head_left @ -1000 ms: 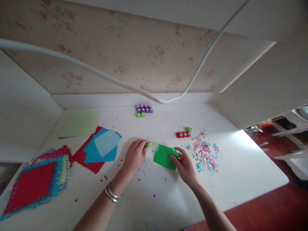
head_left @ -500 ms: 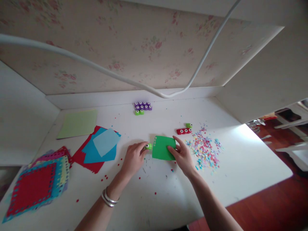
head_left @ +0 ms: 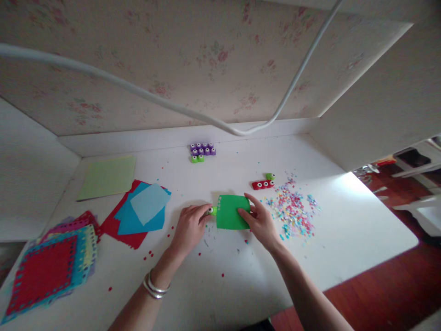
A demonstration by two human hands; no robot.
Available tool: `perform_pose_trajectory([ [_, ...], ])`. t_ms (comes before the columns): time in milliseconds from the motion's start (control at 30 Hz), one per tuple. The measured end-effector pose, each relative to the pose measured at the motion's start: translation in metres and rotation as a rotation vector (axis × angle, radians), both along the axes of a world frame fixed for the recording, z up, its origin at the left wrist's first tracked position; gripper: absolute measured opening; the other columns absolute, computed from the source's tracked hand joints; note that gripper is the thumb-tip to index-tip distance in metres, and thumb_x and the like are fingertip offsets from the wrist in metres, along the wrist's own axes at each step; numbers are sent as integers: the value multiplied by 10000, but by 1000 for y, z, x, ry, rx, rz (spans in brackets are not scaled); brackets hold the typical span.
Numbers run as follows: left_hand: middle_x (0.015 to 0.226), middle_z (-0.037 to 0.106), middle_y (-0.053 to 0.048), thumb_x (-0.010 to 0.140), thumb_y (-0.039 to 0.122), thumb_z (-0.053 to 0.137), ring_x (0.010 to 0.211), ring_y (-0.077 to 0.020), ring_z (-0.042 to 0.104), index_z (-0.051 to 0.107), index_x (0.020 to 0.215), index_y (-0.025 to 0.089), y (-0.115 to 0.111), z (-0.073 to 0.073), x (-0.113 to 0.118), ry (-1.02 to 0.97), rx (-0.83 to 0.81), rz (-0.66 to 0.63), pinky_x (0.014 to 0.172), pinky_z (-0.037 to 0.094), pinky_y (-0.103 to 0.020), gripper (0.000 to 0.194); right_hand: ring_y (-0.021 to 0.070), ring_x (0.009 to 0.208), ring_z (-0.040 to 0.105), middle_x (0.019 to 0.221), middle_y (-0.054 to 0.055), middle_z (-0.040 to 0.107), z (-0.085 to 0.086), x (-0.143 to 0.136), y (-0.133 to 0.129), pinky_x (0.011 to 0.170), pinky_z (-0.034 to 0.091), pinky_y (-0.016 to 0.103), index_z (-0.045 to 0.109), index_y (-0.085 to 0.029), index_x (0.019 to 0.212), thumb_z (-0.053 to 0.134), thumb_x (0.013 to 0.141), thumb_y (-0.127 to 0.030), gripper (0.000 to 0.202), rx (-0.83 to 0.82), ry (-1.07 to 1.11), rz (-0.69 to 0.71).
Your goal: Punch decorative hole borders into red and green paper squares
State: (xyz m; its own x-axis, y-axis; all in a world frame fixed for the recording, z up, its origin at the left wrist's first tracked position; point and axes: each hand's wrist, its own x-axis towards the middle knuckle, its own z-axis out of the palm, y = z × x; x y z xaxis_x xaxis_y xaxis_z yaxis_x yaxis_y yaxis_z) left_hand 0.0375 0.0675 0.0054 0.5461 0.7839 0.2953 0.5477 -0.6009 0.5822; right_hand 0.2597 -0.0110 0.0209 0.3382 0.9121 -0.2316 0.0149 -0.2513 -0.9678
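My left hand [head_left: 190, 226] pinches a small light-green paper punch [head_left: 214, 211] with a white eye-like button between thumb and fingers. The punch's mouth sits at the left edge of a green sheet of paper [head_left: 231, 215]; whether the paper is inside its slot I cannot make out. A short row of punched holes shows near the sheet's upper left corner. My right hand [head_left: 260, 221] holds the sheet by its right side, thumb on top and the other fingers at the edge and behind it.
Purple punches [head_left: 204, 151] and two green punches [head_left: 197, 158] stand at the back. Red punches [head_left: 263, 185] and another green punch [head_left: 270, 176] sit right of centre, near scattered confetti [head_left: 294, 209]. Coloured sheets [head_left: 144, 216], hole-edged sheets [head_left: 44, 269] and pale green paper [head_left: 106, 178] lie left. A white cable [head_left: 165, 103] hangs in front.
The green punch in my left hand has come up to the paper's left edge, closing the small gap. My right hand keeps its grip on the sheet. The view has shifted slightly.
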Motion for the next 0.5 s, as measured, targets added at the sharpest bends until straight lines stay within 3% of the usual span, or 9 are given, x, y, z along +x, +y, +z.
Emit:
perform_pose_trajectory([
  [133, 1072, 738, -34, 873, 198, 672, 956, -218, 655, 623, 1189, 244, -2, -1, -1, 3, 18, -31, 871, 458, -400, 323, 118, 508, 546, 829, 39, 711, 2, -2, -3, 448, 453, 224, 509, -210, 1381, 640, 847, -422, 589, -10, -206, -9],
  [267, 1090, 732, -26, 881, 187, 661, 967, -209, 647, 619, 1188, 246, -4, -1, 0, 2, 30, -42, 877, 444, -394, 315, 112, 493, 526, 793, 28, 694, 7, -3, -6, 455, 458, 223, 522, -235, 1386, 611, 873, -393, 544, -21, -359, 9],
  [500, 1036, 740, -30, 862, 192, 687, 933, -206, 649, 623, 1196, 228, -4, -3, 0, 3, 32, -20, 871, 451, -391, 342, 128, 504, 569, 832, 46, 720, 4, 0, -9, 450, 489, 235, 514, -221, 1390, 606, 869, -387, 554, -15, -331, -23],
])
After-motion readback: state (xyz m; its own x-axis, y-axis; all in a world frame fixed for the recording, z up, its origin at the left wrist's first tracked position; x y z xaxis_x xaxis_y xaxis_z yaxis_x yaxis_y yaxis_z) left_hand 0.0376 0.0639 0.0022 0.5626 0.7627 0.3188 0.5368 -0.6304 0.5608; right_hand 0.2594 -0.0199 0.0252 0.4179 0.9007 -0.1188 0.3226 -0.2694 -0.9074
